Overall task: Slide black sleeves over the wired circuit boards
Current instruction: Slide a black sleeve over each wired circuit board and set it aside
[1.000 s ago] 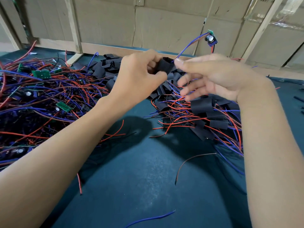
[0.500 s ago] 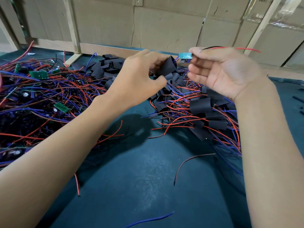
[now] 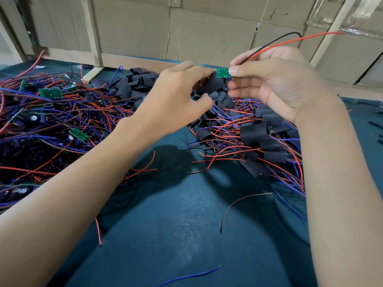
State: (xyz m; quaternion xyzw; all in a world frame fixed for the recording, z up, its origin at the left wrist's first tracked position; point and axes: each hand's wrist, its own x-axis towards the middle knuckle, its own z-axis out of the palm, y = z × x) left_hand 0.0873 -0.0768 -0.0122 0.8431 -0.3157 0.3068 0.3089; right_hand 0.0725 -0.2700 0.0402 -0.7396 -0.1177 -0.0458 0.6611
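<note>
Hands meet above the far middle of the dark teal desk (image 3: 186,214). The right hand (image 3: 275,83) pinches a small green rectangular circuit board (image 3: 222,73) between thumb and forefinger, its other fingers (image 3: 244,93) loosely extended below; the board's red and black wires (image 3: 290,41) run up and back over the hand toward the cardboard wall (image 3: 207,27). The left hand (image 3: 176,100) has its fingers curled round a flat black sleeve (image 3: 211,84), whose upper end touches the board's lower left edge — the board is not yet inside it. Behind and below the hands lies a heap of loose black sleeves (image 3: 134,85). At the right sits a pile of sleeved boards with red and blue wires (image 3: 257,141); at the left, a wide tangle of bare green boards and wires (image 3: 51,112). Stray bits lie on the near desk — a blue wire offcut (image 3: 190,276), a brown wire offcut (image 3: 238,204) and a short red wire offcut (image 3: 99,232).
</note>
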